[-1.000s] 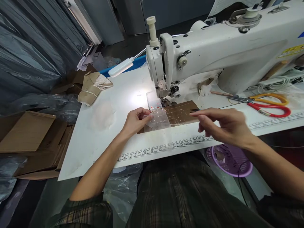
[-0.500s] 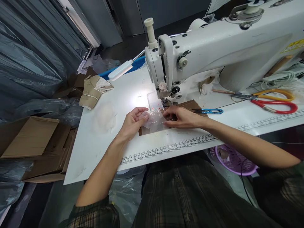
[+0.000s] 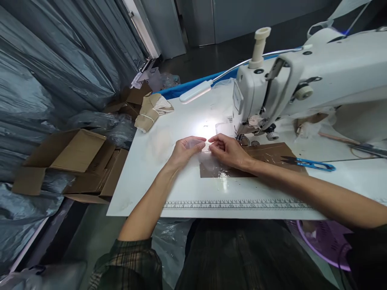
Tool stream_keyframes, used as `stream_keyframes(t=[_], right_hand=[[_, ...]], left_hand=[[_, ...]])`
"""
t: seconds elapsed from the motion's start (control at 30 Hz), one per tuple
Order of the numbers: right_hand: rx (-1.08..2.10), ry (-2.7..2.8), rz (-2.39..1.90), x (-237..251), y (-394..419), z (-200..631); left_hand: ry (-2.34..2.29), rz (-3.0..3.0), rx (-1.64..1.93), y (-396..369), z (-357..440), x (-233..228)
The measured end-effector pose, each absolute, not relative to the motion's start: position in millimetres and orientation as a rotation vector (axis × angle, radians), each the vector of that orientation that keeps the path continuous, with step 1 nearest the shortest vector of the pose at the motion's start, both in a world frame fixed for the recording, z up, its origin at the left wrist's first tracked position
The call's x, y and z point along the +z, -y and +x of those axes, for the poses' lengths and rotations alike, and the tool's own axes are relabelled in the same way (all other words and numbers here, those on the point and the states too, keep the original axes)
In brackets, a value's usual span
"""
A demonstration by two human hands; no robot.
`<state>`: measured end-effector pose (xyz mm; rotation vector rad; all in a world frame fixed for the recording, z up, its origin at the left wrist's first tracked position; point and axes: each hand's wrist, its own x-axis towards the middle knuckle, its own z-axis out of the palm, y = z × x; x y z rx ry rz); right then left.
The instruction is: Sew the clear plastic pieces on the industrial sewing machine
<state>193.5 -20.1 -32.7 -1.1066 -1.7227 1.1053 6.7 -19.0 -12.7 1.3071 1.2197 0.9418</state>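
There are one left hand point(image 3: 186, 153) and one right hand point(image 3: 229, 152), one pair of blue snips point(image 3: 314, 164), one brown sheet point(image 3: 269, 152), one sewing machine point(image 3: 341, 64), one lamp point(image 3: 196, 92), one purple basket point(image 3: 329, 239), one tabletop point(image 3: 136, 181).

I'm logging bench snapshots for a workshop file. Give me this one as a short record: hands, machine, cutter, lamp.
Left hand: pinching thin translucent film
Right hand: fingertips close to the left's; grip unclear
Sewing machine: white, behind a brown sheet
Blue snips: blades over the sheet's right end
White lamp: left of the machine head
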Motion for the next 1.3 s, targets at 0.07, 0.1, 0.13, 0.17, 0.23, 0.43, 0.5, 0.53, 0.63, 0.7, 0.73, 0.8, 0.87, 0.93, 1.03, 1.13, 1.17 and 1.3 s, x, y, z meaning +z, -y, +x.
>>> stream_keyframes(t=[0.07,0.1,0.13,0.17,0.23,0.43,0.5,0.53,0.63,0.7,0.73,0.8,0.87,0.93,1.03,1.13,1.17,1.3], right_hand=[[1.140,1.710,-1.037,-34.0,15.5,185.7],[1.142,1.700,-1.006,-34.4,13.3,181.8],[1.136,1.686,-0.979,-34.7,11.2,178.0],[1.122,1.667,-0.958,-34.9,9.2,174.1],[1.093,1.624,-0.929,-35.0,5.6,166.6],[1.134,1.533,-0.838,-32.2,-0.3,150.8],[1.154,1.486,-0.834,-30.4,-0.5,149.8],[1.166,1.466,-0.840,-29.3,-0.3,150.1],[1.201,1.430,-0.867,-24.9,1.2,152.9],[1.237,1.405,-0.882,-20.6,2.1,153.9],[1.263,1.385,-0.888,-18.1,2.6,153.8],[1.333,1.337,-0.917,-12.6,4.2,153.1],[1.406,1.270,-0.984,-7.5,8.8,155.2],[1.475,1.198,-1.063,-4.2,18.6,164.9],[1.647,1.281,-1.040,-4.2,40.8,197.6],[1.710,1.538,-0.887,-8.9,56.5,246.5],[1.641,1.585,-0.908,-10.8,57.9,265.4],[0.950,1.408,-1.454,-15.7,47.5,340.9]], left_hand=[[-1.231,1.237,1.008,18.5,1.0,-12.0],[-1.239,1.202,1.034,18.3,-1.2,-10.8],[-1.246,1.168,1.057,18.1,-2.9,-9.3],[-1.248,1.134,1.080,18.0,-4.2,-7.5],[-1.237,1.068,1.125,17.8,-5.7,-3.5],[-1.184,0.952,1.235,16.7,-8.2,2.2],[-1.176,0.935,1.256,16.2,-9.4,1.8],[-1.170,0.930,1.263,15.9,-9.9,1.6],[-1.155,0.922,1.284,15.8,-10.7,1.7],[-1.158,0.911,1.293,15.9,-10.6,2.9],[-1.164,0.904,1.297,16.0,-10.4,3.9],[-1.184,0.897,1.303,16.1,-9.8,6.0],[-1.203,0.904,1.294,17.0,-8.3,8.3],[-1.223,0.925,1.282,19.8,-4.6,11.1],[-1.300,0.975,1.320,28.7,5.2,15.9],[-1.415,1.020,1.312,36.3,14.5,17.3],[-1.428,1.054,1.276,37.9,17.3,16.6],[-1.432,1.304,1.132,46.9,28.5,12.7]])
